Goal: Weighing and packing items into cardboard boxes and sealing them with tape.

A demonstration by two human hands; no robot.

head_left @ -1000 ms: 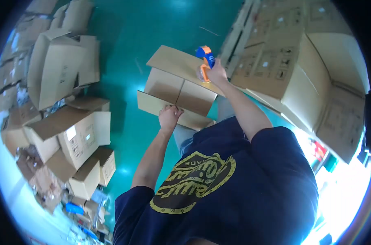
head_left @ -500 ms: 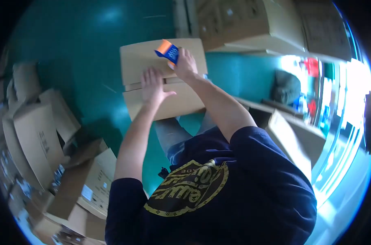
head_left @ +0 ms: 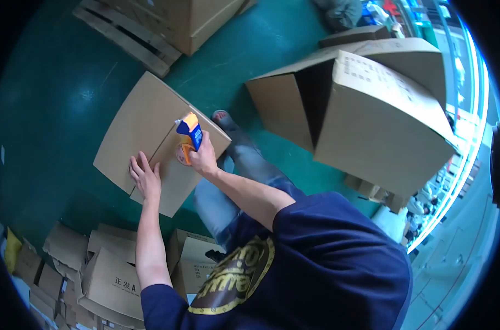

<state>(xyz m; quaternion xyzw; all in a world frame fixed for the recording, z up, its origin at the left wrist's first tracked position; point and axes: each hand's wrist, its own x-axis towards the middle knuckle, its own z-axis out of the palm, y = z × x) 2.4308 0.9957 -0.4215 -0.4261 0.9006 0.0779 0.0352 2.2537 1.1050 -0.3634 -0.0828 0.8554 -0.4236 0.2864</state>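
Observation:
A brown cardboard box sits on the floor in front of me, its top flaps meeting along a narrow slanting seam. Fingers apart, my left hand presses flat on the top beside the lower-left end of that seam. My right hand is wrapped around the handle of a blue and orange tape dispenser. The dispenser is above the box's right part, close to the seam; whether it touches the cardboard I cannot tell. A roll of tape shows beneath its blue body.
Large open cartons stand to the right. At the upper left, a wooden pallet lies beside a big carton. Flattened and opened cardboard is piled at the lower left. Around the box is green floor.
My view has swung, so the box appears turned and farther left. The gap between its flaps has narrowed to a seam. My right hand has brought the dispenser nearer the seam.

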